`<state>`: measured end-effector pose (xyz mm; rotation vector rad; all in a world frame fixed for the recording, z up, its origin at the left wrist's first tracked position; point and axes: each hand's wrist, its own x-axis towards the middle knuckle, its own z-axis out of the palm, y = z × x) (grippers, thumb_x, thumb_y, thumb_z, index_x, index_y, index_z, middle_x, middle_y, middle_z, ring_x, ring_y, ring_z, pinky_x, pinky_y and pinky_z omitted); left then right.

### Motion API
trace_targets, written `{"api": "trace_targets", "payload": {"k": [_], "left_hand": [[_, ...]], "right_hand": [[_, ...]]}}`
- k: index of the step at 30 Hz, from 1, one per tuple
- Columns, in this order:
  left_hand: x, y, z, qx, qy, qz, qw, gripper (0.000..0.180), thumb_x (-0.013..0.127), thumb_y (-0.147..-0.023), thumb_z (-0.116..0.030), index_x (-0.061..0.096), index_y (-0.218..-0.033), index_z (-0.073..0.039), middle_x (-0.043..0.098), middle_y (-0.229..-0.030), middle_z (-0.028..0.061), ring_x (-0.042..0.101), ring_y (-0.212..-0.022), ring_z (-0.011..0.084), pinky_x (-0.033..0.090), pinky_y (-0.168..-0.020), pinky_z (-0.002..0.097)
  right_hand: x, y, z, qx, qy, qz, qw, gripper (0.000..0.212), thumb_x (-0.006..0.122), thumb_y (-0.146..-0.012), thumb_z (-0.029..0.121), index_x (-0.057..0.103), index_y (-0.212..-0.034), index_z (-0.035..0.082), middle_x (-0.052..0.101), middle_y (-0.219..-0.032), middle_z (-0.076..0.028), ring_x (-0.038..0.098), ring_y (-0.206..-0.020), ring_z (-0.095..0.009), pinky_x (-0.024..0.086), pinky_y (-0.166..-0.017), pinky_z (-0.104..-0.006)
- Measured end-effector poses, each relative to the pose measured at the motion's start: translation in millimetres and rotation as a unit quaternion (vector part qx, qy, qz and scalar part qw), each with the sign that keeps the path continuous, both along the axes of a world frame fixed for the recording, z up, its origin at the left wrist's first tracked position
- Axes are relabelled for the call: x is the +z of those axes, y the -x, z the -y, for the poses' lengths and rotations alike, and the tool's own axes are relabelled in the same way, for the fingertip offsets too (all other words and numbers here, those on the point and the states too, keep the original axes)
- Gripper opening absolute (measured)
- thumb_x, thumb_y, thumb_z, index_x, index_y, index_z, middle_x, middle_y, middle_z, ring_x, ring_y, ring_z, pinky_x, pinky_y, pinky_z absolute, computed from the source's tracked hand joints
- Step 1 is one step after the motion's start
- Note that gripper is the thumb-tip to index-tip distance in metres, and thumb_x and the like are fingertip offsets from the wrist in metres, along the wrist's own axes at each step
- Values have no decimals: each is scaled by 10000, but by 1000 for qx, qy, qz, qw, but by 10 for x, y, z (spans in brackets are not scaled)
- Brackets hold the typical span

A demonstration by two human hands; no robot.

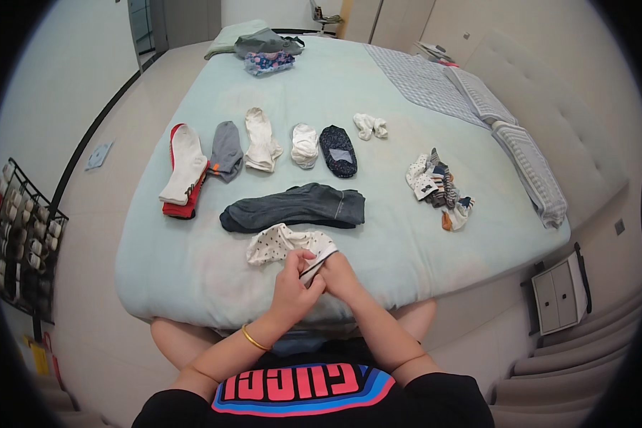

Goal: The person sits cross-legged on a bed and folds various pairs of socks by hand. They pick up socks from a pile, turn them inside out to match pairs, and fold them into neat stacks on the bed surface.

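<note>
A white sock with small dark dots (269,246) lies at the near side of the bed, its dark-edged cuff raised toward me. My left hand (296,285) is closed on the cuff from the left. At the other side of the opening, my right hand (341,277) grips the cuff too, its fingertips partly hidden by the fabric. Just beyond the sock lies a long dark grey pair of socks (296,207). Farther back stand in a row white and red socks (185,167), grey socks (226,150), white socks (261,143), a white bundle (304,145) and dark footlet socks (337,151).
A small white sock bundle (370,126) and a loose pile of patterned socks (439,187) lie toward the right on the pale bed (392,250). A grey bag (267,43) and a floral cloth (269,63) rest at the far end. A shoe rack (25,242) stands at left.
</note>
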<state>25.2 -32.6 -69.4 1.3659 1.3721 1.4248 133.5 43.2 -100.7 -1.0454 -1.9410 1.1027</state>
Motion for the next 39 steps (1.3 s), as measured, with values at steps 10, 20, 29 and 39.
{"api": "trace_targets", "payload": {"k": [10,20,29,39], "left_hand": [[-162,206,-215,128,-116,-208,963,129,526,-803,-62,553,-920,-15,602,-802,148,586,-742,257,440,-663,288],[-237,309,-336,22,54,321,945,105,492,-869,-56,554,-932,1,590,-845,31,545,-748,71,434,-666,207],[-153,249,-282,-19,106,472,875,149,456,-855,-63,538,-964,-3,599,-900,78,580,-795,134,473,-720,251],[-315,509,-381,-108,175,642,738,277,431,-842,-166,536,-1014,26,596,-987,156,583,-893,282,462,-820,407]], "right_hand": [[-48,298,186,-22,245,-429,869,312,406,-846,-16,435,-1156,-25,523,-1109,-103,520,-1011,-177,417,-870,-291],[414,144,400,-172,-167,-32,970,343,559,-727,-94,526,-1059,-17,581,-950,-81,569,-858,-114,490,-696,-233],[46,25,48,-110,154,-261,947,187,477,-791,-37,564,-956,-26,601,-851,-78,577,-716,-128,475,-641,-222],[124,-127,-49,24,521,-525,672,275,429,-765,-28,513,-1025,-1,577,-967,-149,572,-915,-248,471,-826,-368]]}}
